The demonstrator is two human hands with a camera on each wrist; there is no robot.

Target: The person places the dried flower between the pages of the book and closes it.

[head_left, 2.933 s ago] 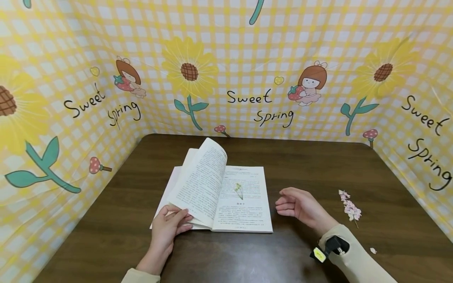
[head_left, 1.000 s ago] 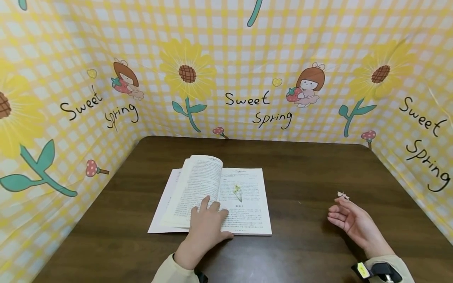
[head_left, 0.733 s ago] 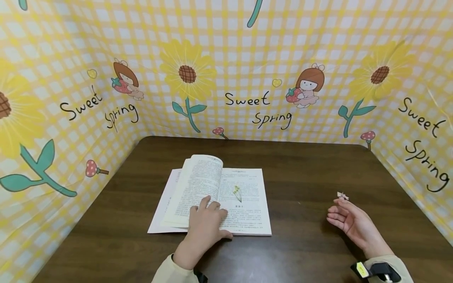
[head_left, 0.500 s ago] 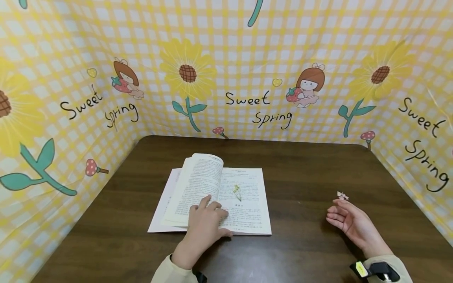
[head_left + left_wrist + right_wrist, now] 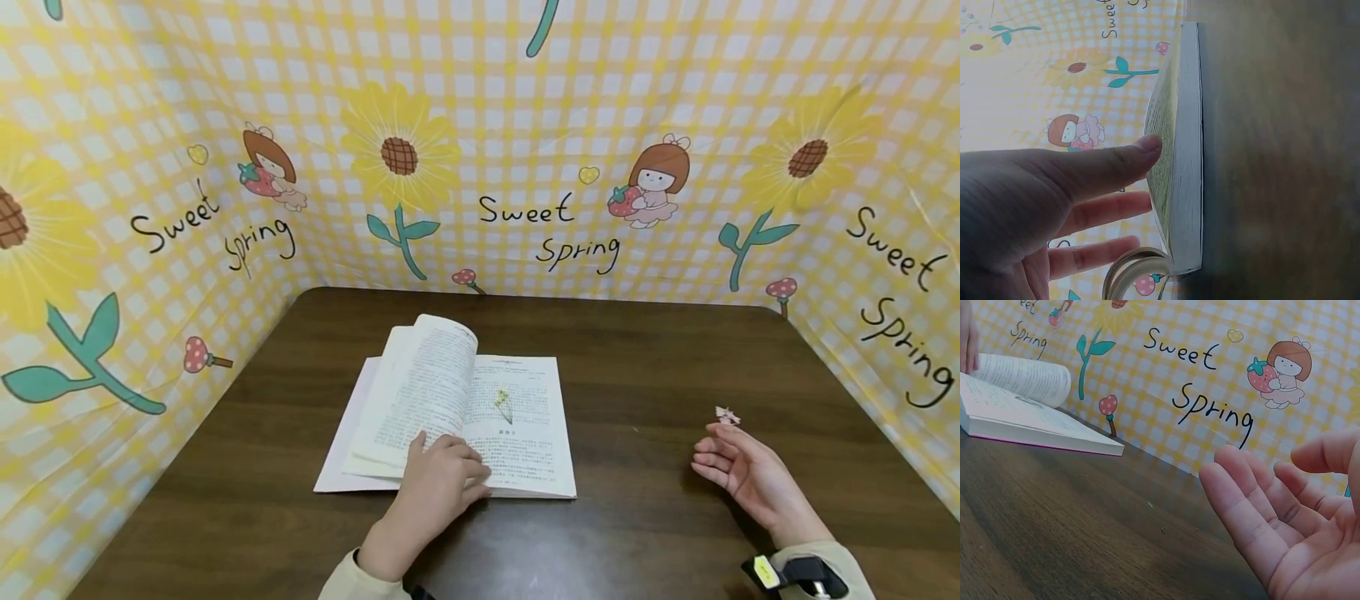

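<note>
My left hand (image 5: 437, 482), grip wide, rests at six o'clock on the open book (image 5: 525, 454); out toward its three, my right hand (image 5: 753, 475), relaxed and holding nothing, is near pink blossom (image 5: 726, 414). A flat, light touch should best steady the curling pages (image 5: 416, 392).

The worktop (image 5: 622, 358) is dark brown with a wood grain, its two back corners rounded. A cloth (image 5: 517, 100), checked in yellow and white and lightly creased, rises like walls behind the back edge and along the left and right edges. Printed on it are sunflowers (image 5: 399, 156), girls (image 5: 658, 177) with strawberries (image 5: 624, 202), mushrooms (image 5: 464, 277), hearts (image 5: 588, 175) and black lettering (image 5: 527, 210), "Sweet Spring". A pale sheen (image 5: 536, 550) lies on the worktop's near part.
</note>
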